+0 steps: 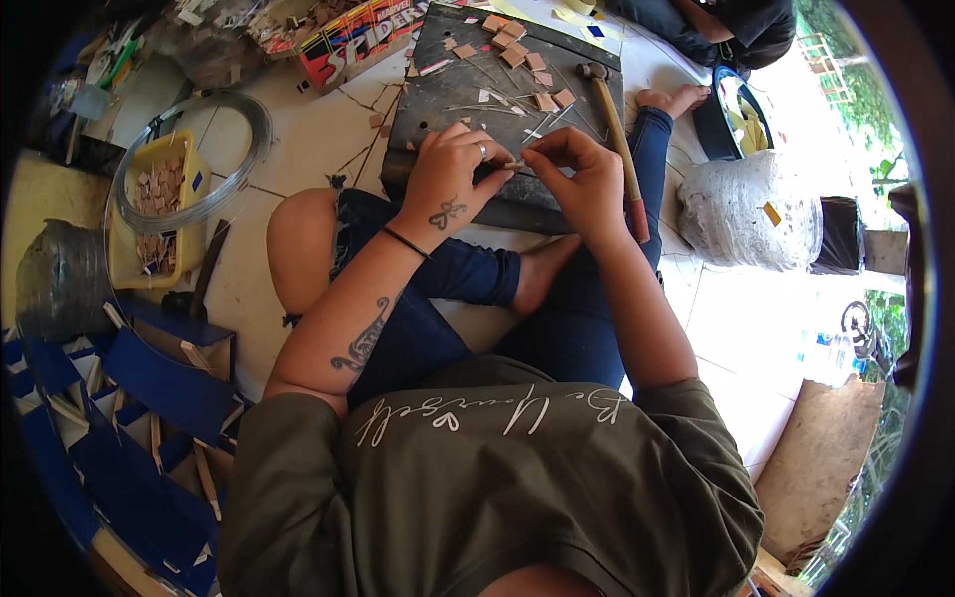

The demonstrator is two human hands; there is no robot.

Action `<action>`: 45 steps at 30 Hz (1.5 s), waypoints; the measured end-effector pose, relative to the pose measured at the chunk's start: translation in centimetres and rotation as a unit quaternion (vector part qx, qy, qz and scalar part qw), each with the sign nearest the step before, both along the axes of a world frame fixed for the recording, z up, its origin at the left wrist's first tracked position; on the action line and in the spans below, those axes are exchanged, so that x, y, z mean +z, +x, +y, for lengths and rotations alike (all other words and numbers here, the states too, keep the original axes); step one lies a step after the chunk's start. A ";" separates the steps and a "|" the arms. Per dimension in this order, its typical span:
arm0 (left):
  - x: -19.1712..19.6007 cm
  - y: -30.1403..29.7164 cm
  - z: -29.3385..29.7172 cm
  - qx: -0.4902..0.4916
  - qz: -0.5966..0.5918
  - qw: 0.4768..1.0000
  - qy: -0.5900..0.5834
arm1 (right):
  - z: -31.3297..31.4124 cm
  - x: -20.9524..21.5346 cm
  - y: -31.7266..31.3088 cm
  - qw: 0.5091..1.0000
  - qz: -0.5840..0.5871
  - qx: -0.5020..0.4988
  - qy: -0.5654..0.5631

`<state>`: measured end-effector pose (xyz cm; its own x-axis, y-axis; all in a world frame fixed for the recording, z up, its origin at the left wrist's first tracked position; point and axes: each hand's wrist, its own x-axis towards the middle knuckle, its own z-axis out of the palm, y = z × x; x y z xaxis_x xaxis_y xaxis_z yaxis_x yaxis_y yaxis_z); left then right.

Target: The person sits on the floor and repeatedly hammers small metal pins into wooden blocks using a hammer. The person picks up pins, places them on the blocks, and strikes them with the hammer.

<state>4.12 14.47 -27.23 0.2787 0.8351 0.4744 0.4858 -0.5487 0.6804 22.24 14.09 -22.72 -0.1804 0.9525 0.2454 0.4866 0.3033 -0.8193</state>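
My left hand [450, 177] and my right hand [585, 181] meet over the near edge of a dark, flat-topped work block [438, 104]. Between the fingertips of my left hand is a small, light brown piece [514, 166], too small to make out fully. Thumb and forefinger of my right hand are pinched at its other side; whether they grip the piece or something thinner is hidden. Small square brown wooden pieces [513, 55] lie scattered on the block, among thin pale wire-like lengths [487, 107]. A wooden-handled hammer [612, 119] rests along the block's right side.
Left stand a yellow basket [186, 261] of small brown pieces and a coil of wire [261, 134]. Blue panels [164, 373] pile at lower left. A colourful box [358, 45] lies beyond. Rightward are a dark tub [708, 124], a plastic-wrapped bundle [736, 214] and another person [756, 25].
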 end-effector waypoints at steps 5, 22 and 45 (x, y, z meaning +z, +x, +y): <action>0.0 0.0 -0.1 0.000 -0.001 1.000 0.003 | 0.0 0.2 0.0 0.999 -0.026 0.008 0.019; 0.5 0.5 -0.1 -0.008 -0.057 0.998 -0.023 | 0.3 0.9 -0.2 0.994 -0.074 0.054 0.067; -0.6 2.1 -0.3 0.006 -0.133 0.985 0.114 | -3.7 0.3 10.2 0.980 -0.105 -0.143 -0.090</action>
